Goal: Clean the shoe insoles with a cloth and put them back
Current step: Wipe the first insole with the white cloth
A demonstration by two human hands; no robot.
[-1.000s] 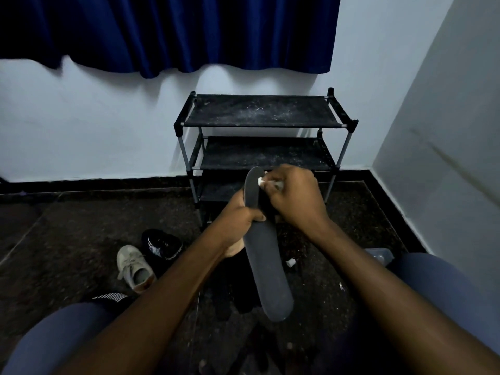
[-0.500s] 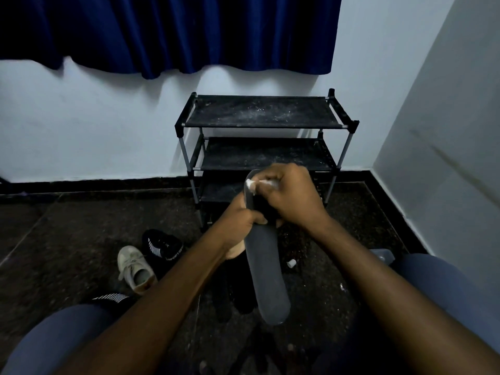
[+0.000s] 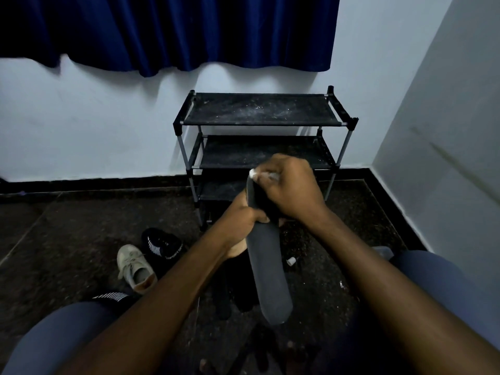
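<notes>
Here, left hand (image 3: 244, 216) gripping dark insole (image 3: 267, 269) (held upright), right hand (image 3: 290, 190) curled, apparently pressing white cloth (image 3: 266, 175) on top

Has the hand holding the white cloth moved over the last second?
Yes, slightly. The right hand with the cloth has crept upward and a little left against the shoe rack, covering more of its middle shelf.

Your long dark grey foam insole (image 3: 267, 266) runs near to far at centre, rounded near end hanging low, far end raised. Your left hand (image 3: 243, 220) grips its middle. The small white cloth (image 3: 263, 174), bunched in your right hand (image 3: 292, 188), touches the far tip.
</notes>
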